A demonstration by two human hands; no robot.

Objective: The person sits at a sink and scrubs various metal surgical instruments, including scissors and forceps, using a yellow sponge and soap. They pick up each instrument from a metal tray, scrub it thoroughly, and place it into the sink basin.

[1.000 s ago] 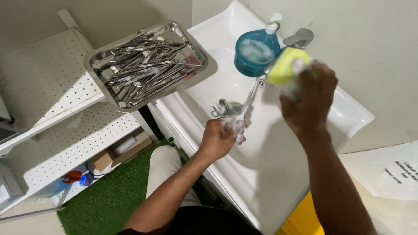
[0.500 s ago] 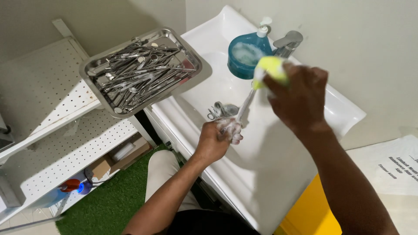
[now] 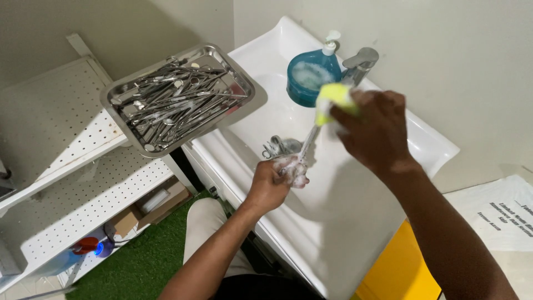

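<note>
My left hand [image 3: 277, 180], covered in suds, grips the lower end of a thin metal instrument [image 3: 308, 143] over the white sink [image 3: 288, 111]. The instrument slants up toward my right hand [image 3: 375, 130], which squeezes a yellow-green sponge [image 3: 332, 99] around its upper end. More metal instruments [image 3: 279, 147] lie in the sink basin just left of my left hand.
A steel tray [image 3: 236, 75] piled with several metal instruments rests on the sink's left edge. A blue soap dispenser [image 3: 311, 78] and a chrome tap [image 3: 358, 61] stand at the back. White perforated shelves [image 3: 61, 133] are at left, and a printed paper [image 3: 502, 214] lies at right.
My right hand has slid the sponge a little down and left along the instrument. My left hand keeps the same grip over the sink.
</note>
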